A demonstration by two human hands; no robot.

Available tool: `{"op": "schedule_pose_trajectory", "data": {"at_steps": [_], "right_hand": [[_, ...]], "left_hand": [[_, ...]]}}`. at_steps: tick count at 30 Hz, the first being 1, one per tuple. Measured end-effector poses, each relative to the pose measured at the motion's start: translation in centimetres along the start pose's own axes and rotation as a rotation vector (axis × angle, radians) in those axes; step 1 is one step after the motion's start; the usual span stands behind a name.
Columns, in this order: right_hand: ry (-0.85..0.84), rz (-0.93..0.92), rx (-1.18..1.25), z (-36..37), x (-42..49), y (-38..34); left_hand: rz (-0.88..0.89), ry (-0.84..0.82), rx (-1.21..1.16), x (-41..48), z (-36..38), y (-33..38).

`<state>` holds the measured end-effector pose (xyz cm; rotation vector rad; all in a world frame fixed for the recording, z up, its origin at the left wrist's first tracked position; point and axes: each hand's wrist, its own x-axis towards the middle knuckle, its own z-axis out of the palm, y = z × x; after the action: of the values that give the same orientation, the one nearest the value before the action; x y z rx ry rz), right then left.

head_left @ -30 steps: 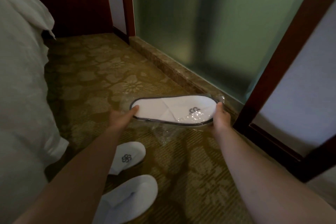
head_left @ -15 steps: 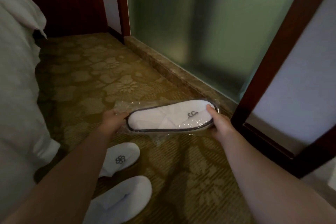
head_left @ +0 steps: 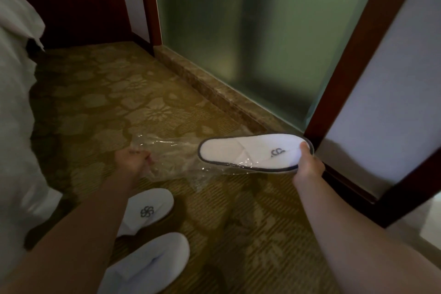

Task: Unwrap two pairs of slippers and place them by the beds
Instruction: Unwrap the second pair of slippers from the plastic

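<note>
1. The packed slippers [head_left: 250,151] are flat, white, edged with a thin dark band, with diagonal fold lines across the upper face. They are held in the air above the carpet [head_left: 133,107], at about 3 o'clock from the frame's middle, heel end pointing to 9 o'clock.
2. A dark swirl logo sits near the toe end; only part of it shows beside the thumb, and no letters can be read.
3. The right hand [head_left: 307,164] is closed around the toe end, thumb on top.
4. The clear plastic wrapper [head_left: 171,155] trails from the slippers toward 9 o'clock, stretched and crinkled, its far part covering the slippers' lower edge.
5. The left hand [head_left: 132,160] is closed in a fist on the wrapper's loose end.
6. Two unwrapped white slippers lie on the carpet at 7 o'clock, beside the white bedding [head_left: 16,114]: the farther slipper [head_left: 148,210] shows a dark flower-like swirl logo, the nearer slipper [head_left: 152,267] shows its open mouth.
</note>
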<state>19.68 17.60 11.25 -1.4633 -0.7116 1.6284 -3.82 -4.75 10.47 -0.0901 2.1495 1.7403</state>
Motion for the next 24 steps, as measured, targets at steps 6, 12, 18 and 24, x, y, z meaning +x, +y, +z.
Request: {"op": "schedule_pose_trajectory", "data": {"at_steps": [6,12,18,24], "right_hand": [[0.177,-0.026,0.081,-1.9,1.3,-1.0],[0.316,-0.013,0.083,-3.2,2.1,-1.1],[0.361,0.005,0.071,-3.4,3.0,-0.8],[0.334,0.038,0.066,-3.0,3.8,0.0]], "left_hand": [[-0.008,0.066,-0.009,1.0,0.3,-0.6],[-0.078,0.023,0.029,1.8,2.2,-1.8],[-0.146,0.007,0.007,2.3,3.8,-2.7],[-0.230,-0.010,0.096,3.0,6.0,-4.6]]}}
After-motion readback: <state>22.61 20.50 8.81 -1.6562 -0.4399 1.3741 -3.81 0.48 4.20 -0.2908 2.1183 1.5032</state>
